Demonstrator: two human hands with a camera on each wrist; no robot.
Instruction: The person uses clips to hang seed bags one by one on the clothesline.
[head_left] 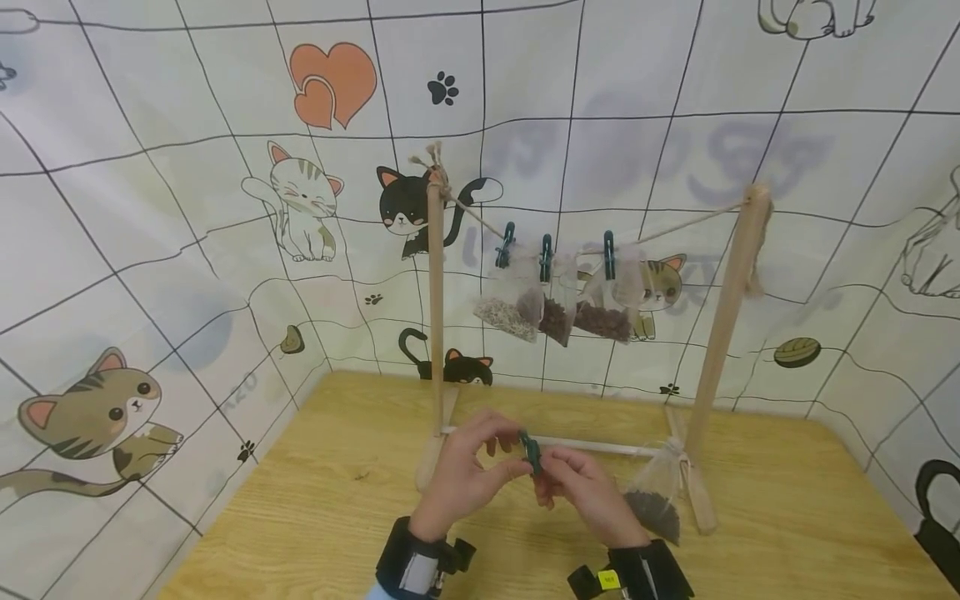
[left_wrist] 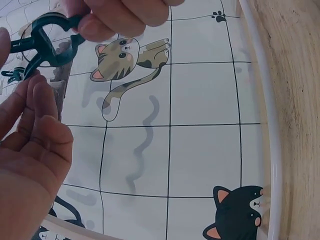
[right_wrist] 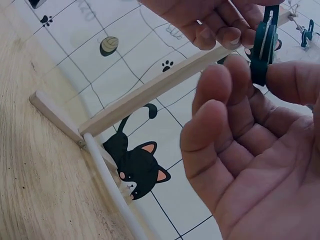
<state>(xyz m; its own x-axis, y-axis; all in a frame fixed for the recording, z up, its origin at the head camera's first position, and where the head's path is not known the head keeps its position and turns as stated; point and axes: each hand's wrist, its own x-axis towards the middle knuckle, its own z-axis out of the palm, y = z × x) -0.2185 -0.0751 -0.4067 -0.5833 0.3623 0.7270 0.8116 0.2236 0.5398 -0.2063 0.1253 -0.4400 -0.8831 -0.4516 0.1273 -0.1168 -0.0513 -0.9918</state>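
Note:
Between both hands, above the table, is a dark green clip (head_left: 531,452) with looped jaws. My left hand (head_left: 463,471) pinches its handle end between thumb and fingers. The fingers of my right hand (head_left: 588,492) pinch the jaw end; the right wrist view shows that thumb and index finger against the clip (right_wrist: 262,47). In the left wrist view the clip (left_wrist: 45,42) appears side on. Behind the hands, a rope (head_left: 690,223) sags between two wooden posts. Green clips fasten several clear bags to it, among them a bag of pale grains (head_left: 506,317) and a bag of reddish-brown bits (head_left: 602,323).
A clear bag of dark grains (head_left: 654,512) sits by the foot of the right post (head_left: 723,333). A white rod (head_left: 592,446) joins the stand's feet, behind the hands. The left post (head_left: 437,308) rises from the wooden table (head_left: 300,508). A cat-patterned cloth (head_left: 225,208) encloses the back and sides.

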